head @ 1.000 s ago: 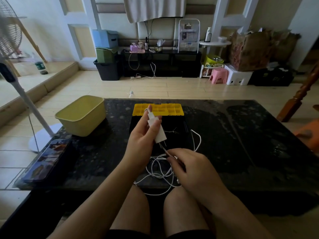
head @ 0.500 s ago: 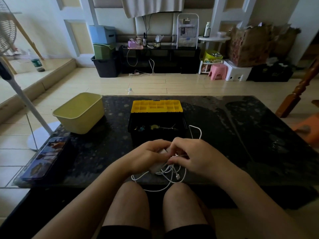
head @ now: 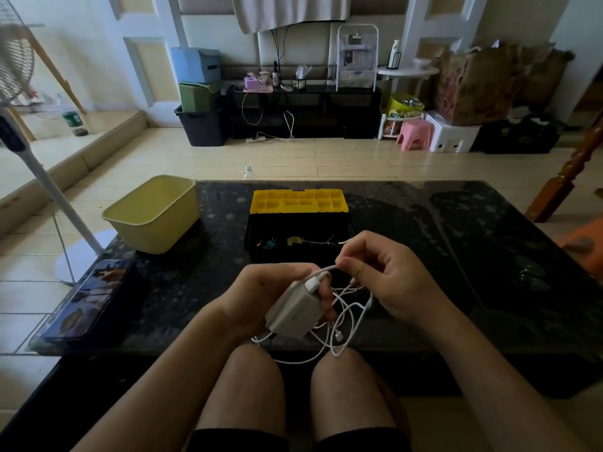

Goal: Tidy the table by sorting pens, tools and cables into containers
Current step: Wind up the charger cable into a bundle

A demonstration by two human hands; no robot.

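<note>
Your left hand (head: 261, 300) grips the white charger (head: 295, 309); your right hand (head: 385, 275) pinches its cable (head: 350, 313). You're coiling; next, wind the slack.

The left hand (head: 257, 295) and right hand (head: 394, 282) are bare, as are both forearms (head: 169, 380) down to the near edge. Near the bottom, black shorts (head: 239, 441) cover the upper thighs, with bare knees (head: 251, 370) beyond their hems.
</note>
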